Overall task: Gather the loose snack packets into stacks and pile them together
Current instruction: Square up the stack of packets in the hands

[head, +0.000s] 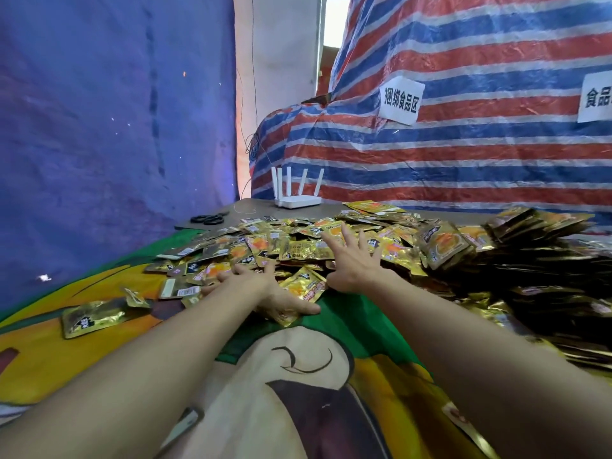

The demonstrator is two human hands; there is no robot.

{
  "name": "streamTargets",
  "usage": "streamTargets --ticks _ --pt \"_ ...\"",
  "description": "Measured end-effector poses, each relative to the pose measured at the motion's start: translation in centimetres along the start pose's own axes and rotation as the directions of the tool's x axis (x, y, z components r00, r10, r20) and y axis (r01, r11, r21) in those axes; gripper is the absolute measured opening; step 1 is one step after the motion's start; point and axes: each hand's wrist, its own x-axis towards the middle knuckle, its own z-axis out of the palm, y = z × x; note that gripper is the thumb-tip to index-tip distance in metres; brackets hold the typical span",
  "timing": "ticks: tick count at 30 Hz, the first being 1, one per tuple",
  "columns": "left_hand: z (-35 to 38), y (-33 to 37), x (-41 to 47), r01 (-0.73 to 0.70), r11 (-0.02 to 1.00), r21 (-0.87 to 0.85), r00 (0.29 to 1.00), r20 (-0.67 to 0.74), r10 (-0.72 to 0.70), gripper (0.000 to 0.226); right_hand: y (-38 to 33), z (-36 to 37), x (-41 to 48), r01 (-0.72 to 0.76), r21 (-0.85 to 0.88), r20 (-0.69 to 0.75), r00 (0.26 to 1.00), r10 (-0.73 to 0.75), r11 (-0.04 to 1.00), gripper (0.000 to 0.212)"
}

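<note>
A wide spread of loose gold snack packets (pixel 298 240) covers the far half of the table. My right hand (pixel 351 260) lies flat on this spread with its fingers fanned out. My left hand (pixel 265 289) rests palm down at the near edge of the spread, fingers straight on some packets, its thumb over a gold packet (pixel 306 286). Stacked packets (pixel 543 260) are piled high at the right. A single packet (pixel 94 318) lies apart at the left, and another (pixel 185 425) lies under my left forearm.
A colourful cartoon-print cloth (pixel 314 376) covers the near table. Black scissors (pixel 208 219) and a white router (pixel 298 200) sit at the far edge. A blue tarp (pixel 99 127) hangs left; a striped tarp (pixel 463 144) with paper signs stands behind.
</note>
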Motion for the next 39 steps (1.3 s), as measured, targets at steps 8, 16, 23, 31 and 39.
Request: streamTargets --ticks 8,16,23,31,39 --pt "-0.8 1.1 -1.9 -0.265 0.946 0.188 0.942 -0.160 0.295 0.067 0.0 1.3 -1.0 0.018 -0.035 -0.228 0.973 -0.025 0.999 0.052" --pt "0.6 1.6 -5.0 -0.251 0.892 0.376 0.893 -0.265 0.363 0.041 0.4 -0.8 -5.5 0.204 -0.004 -0.377 0.906 -0.191 0.979 0.040" --pt "2.2 2.1 -6.5 -0.155 0.936 0.317 0.940 -0.243 0.238 0.080 1.0 -4.1 -9.5 0.235 0.434 -0.548 0.835 0.048 0.870 0.027" --pt "1.0 1.7 -9.5 -0.279 0.943 -0.183 0.922 -0.326 0.209 0.059 2.7 -4.3 -12.6 -0.033 0.929 -0.202 0.792 0.577 0.369 0.021" --pt "0.4 3.3 -10.5 -0.363 0.593 -0.719 0.876 -0.480 -0.045 0.029 3.7 -4.5 -14.5 0.044 0.998 -0.057 0.719 0.693 0.037 0.022"
